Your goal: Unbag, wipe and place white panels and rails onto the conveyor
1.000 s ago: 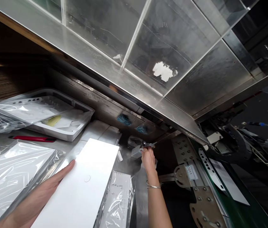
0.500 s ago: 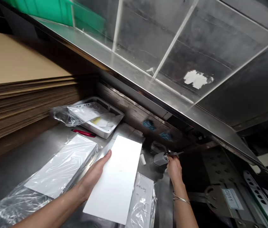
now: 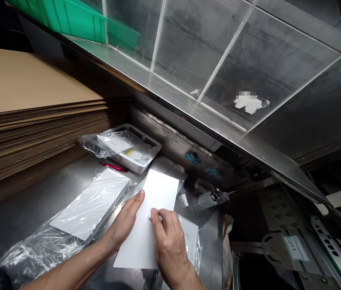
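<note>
My left hand (image 3: 124, 220) grips a flat white panel (image 3: 161, 186) by its left edge, thumb on the top face. My right hand (image 3: 171, 241) is closed, its fingertips pressing a small white pad (image 3: 151, 213) onto the middle of the panel; most of the pad is hidden under the fingers. Another white panel (image 3: 94, 205) in clear plastic lies to the left. Partly under the held panel, on the right, is a pale plate (image 3: 191, 235) in clear plastic. A bottle with a metal pump top (image 3: 207, 200) stands beyond my right hand, beside a small white block (image 3: 184, 200).
A white tray (image 3: 142, 166) with papers and plastic sits at the back, a red cutter (image 3: 114, 167) before it. Stacked cardboard sheets (image 3: 37, 133) rise at left. A metal shelf edge (image 3: 170, 96) slants overhead. Machine parts (image 3: 276, 249) stand at right.
My right hand has left the pump bottle and come down-left onto the panel, pressing the small pad there. My left hand keeps its hold on the panel.
</note>
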`<state>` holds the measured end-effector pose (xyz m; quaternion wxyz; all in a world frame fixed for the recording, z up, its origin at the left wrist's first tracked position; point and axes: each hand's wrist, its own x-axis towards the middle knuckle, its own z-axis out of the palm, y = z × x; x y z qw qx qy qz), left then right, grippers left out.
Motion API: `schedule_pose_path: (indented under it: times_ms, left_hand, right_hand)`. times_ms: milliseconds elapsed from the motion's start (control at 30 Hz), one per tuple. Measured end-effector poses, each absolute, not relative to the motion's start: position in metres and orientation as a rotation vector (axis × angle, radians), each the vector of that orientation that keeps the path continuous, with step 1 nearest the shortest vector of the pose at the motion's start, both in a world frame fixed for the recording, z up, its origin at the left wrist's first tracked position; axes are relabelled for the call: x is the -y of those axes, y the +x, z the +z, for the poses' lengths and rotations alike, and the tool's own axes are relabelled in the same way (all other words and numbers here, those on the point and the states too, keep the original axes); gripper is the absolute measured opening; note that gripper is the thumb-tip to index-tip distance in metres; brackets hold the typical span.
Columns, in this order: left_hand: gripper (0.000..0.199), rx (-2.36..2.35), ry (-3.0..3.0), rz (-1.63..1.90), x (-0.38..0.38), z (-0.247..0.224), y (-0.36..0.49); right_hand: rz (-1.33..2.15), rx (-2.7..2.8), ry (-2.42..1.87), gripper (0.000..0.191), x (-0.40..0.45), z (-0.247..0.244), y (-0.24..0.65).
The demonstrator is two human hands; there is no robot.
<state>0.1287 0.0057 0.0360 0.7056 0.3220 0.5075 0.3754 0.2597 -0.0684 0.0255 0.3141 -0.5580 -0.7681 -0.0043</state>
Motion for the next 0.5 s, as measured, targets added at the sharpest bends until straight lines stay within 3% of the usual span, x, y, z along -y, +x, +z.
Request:
schedule_pose_path:
  times_ms: [133,500]
  left_hand:
    - [0.060,-1.153,0.762,0.840,0.002,0.043,0.118]
    - [0.059,-1.206,0.752,0.866,0.019,0.035,0.105]
  right_hand:
    - [-0.161,2.100,-1.470,0.050,0.071,0.024,0.255]
    - [-0.104,1.970,-1.423,0.052,0.072,0.030,0.260]
